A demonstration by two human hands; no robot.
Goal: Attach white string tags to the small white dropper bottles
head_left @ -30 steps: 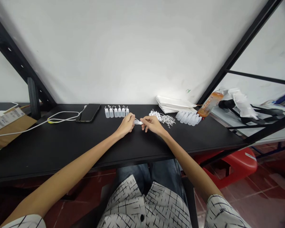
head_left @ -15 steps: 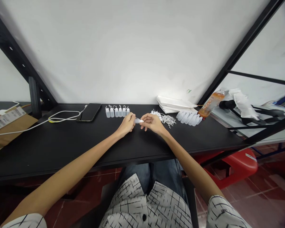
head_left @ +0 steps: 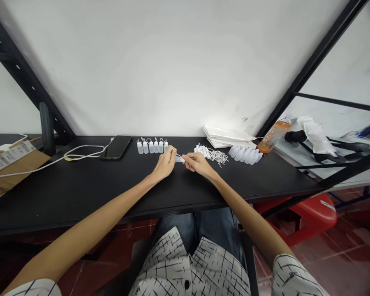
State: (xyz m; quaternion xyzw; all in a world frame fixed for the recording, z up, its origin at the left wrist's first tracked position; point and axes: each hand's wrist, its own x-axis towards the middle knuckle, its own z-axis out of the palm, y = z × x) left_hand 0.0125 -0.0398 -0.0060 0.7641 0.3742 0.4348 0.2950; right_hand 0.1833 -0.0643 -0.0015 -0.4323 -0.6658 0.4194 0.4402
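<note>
Between my hands, just over the black table, a small translucent plastic bottle (head_left: 179,159) lies on its side with its top end to the right. My left hand (head_left: 166,162) is wrapped round its base end. The fingertips of my right hand (head_left: 197,163) pinch its white cap end; a thin white strand shows between the hands. Behind my left hand stands a row of capped bottles (head_left: 151,147) with white wicks curling from their tops. Right of my right hand lie a heap of small white caps (head_left: 202,150) and a bundle of loose white wicks (head_left: 218,157).
Several capless-looking bottles (head_left: 245,154) lie at the right, before a stack of white paper (head_left: 226,136) and an orange drink bottle (head_left: 274,135). A phone (head_left: 116,147), a white cable (head_left: 89,153) and a cardboard parcel (head_left: 14,160) are at left. Black frame posts rise at both sides.
My right hand's fingers have closed more tightly on the cap end, and the hand has turned slightly downward. The heap of caps shows more fully. My left hand keeps its hold on the bottle.
</note>
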